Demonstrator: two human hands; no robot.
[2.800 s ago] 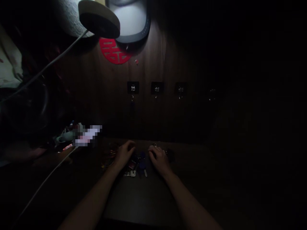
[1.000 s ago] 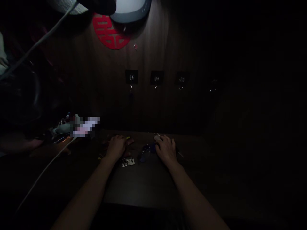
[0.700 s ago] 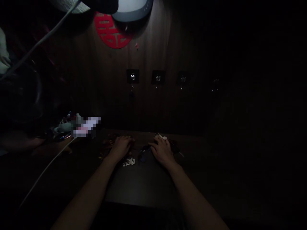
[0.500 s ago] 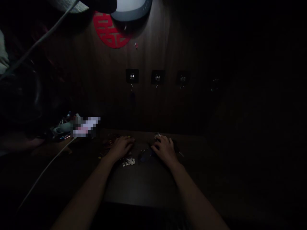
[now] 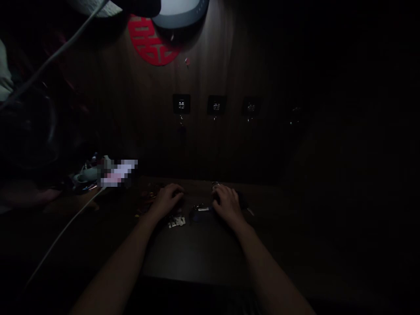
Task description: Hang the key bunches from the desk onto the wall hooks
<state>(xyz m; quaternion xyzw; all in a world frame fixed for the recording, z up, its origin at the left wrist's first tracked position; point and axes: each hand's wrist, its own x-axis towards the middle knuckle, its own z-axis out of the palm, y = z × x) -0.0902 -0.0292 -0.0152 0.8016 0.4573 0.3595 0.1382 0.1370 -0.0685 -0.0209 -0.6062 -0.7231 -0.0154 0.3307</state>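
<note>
Dark tbl [image 5: 187, 258], dim rm. L hand [image 5: 168, 197] nr pale bits [image 5: 177, 222], R hand [image 5: 227, 202] by silver key [image 5: 204, 209]. Fingers bent, can't tell if pinching.

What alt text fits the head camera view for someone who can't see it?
A person's left hand and right hand are among small items, one key-like, on a dim tabletop. Behind, a wooden panel bears hooks and a red cutout.

Seemingly home, dimly lit: red double-happiness cutout [image 5: 147, 42], row of hooks [image 5: 216, 106] on wood-grain panel [image 5: 223, 65]
</note>
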